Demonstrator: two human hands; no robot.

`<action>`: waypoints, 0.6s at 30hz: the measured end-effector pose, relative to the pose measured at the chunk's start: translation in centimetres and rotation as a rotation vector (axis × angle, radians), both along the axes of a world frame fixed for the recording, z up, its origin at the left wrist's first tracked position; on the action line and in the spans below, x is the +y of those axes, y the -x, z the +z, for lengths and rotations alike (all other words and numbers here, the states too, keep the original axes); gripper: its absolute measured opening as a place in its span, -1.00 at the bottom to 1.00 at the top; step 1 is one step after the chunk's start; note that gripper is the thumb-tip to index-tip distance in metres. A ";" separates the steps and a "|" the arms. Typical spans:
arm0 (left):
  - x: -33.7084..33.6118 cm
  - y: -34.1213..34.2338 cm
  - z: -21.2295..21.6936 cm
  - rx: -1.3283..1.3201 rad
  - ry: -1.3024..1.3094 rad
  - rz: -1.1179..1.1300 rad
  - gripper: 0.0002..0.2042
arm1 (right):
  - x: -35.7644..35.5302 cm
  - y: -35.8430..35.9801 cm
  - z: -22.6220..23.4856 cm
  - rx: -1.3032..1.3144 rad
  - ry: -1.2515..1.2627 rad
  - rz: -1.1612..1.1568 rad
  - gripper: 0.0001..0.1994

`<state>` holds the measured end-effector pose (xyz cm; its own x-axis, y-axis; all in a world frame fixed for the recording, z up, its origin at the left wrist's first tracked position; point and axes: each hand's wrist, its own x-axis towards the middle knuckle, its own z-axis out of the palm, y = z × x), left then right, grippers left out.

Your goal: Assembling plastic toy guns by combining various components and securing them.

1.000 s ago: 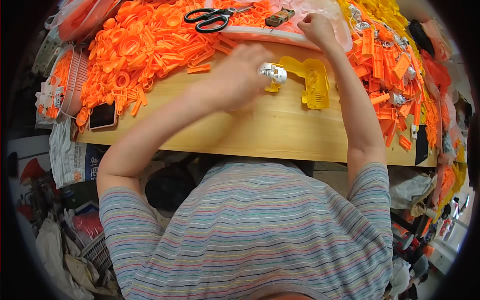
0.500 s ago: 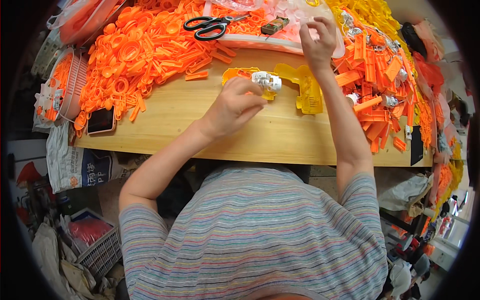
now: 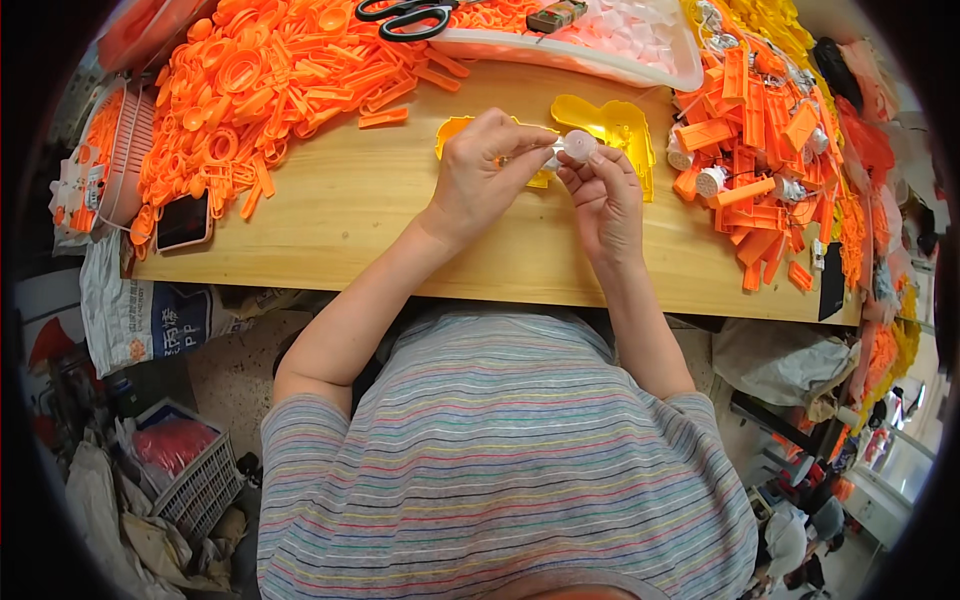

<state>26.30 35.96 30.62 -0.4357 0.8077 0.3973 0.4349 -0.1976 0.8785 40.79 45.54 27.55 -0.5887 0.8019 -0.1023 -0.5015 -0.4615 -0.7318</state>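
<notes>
Far left: basket, phone at table edge. Upper left: orange parts heaped, scissors above. Centre: your left hand pinched shut on small white part, over yellow shells. Your right hand pinching same part from right. Step looks like fitting the piece; next move likely needs steady alignment. Right: orange pile, white tray above.

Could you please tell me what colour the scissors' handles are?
Black: the scissors lie at the table's far edge, seen in the head view.
</notes>
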 end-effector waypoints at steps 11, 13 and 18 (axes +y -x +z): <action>0.7 -0.5 -0.4 -0.022 0.002 -0.028 -0.89 | -0.7 -0.3 -0.3 -0.017 -0.028 0.002 -0.92; 0.9 -0.5 -0.5 -0.032 0.025 -0.031 -0.88 | -0.9 -0.3 -0.2 -0.028 -0.034 0.007 -0.93; 1.1 -0.6 -0.9 -0.113 0.018 -0.050 -0.83 | -1.1 -0.2 0.0 -0.028 -0.045 0.032 -0.92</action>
<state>26.89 37.08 29.67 -0.4362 0.8360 0.3328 0.3229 -0.1998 0.9251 41.02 44.39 27.59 -0.6117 0.7867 -0.0836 -0.4660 -0.4436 -0.7656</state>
